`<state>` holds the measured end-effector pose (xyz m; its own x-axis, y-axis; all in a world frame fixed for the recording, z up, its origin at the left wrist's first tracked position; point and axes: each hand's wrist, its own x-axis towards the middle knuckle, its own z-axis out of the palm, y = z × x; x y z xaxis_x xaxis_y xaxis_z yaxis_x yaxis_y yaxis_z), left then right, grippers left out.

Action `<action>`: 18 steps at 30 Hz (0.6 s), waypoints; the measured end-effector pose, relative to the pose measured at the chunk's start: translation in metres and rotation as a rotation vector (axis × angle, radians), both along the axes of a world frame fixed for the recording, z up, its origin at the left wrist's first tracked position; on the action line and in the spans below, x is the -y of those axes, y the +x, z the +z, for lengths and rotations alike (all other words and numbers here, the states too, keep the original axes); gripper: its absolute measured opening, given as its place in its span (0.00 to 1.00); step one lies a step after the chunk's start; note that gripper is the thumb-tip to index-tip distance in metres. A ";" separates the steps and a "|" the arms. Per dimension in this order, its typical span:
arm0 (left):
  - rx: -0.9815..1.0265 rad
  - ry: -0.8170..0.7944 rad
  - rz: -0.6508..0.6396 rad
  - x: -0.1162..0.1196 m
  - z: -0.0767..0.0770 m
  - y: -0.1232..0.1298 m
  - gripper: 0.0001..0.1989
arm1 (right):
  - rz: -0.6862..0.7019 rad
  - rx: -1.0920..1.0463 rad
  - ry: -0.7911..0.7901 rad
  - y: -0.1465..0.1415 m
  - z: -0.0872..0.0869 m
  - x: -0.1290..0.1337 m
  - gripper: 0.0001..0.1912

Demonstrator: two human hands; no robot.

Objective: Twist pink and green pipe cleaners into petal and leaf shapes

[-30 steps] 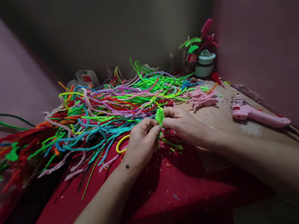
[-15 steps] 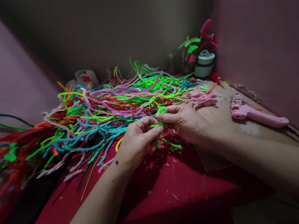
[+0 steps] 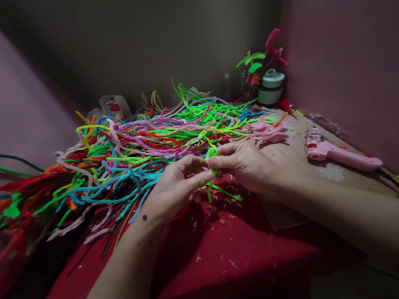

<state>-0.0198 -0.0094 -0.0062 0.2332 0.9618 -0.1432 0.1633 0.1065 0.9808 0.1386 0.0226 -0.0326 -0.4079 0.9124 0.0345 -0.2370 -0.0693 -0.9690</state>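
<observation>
Between my two hands is a bright green pipe cleaner [image 3: 212, 155], bent into a small looped shape. My left hand [image 3: 181, 181] pinches its lower left side with thumb and fingers. From the right, my right hand [image 3: 244, 162] grips the same piece, its thumb over the front. A short green end hangs below my fingertips. The fingers hide part of the shape. Just behind my hands lies a large tangled pile of pipe cleaners [image 3: 152, 131] in many colours.
A pink hot glue gun [image 3: 343, 155] lies on a cardboard sheet [image 3: 286, 156] at right. Behind stands a pale lidded jar [image 3: 270, 86] beside pink and green fuzzy flowers [image 3: 274, 46]. A dark flat object [image 3: 34, 274] lies on the red cloth [image 3: 231, 259] at left.
My left hand has shifted a little left and its grip on the green piece has altered. The green loop has turned slightly and shows more plainly. My right hand stays nearly in place.
</observation>
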 end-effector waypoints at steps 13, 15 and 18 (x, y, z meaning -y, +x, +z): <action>0.204 0.090 0.272 -0.003 -0.008 0.004 0.08 | 0.097 0.184 -0.022 -0.004 0.006 0.011 0.10; 0.174 0.119 0.288 -0.002 -0.008 0.006 0.08 | 0.103 0.220 -0.007 -0.004 0.008 0.013 0.11; 0.162 0.142 0.278 -0.001 -0.008 0.008 0.07 | 0.106 0.240 0.005 -0.005 0.007 0.013 0.12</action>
<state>-0.0114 -0.0084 -0.0144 -0.0321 0.9994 0.0142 -0.0119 -0.0146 0.9998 0.1339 0.0101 -0.0259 -0.4985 0.8640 -0.0704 0.0081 -0.0765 -0.9970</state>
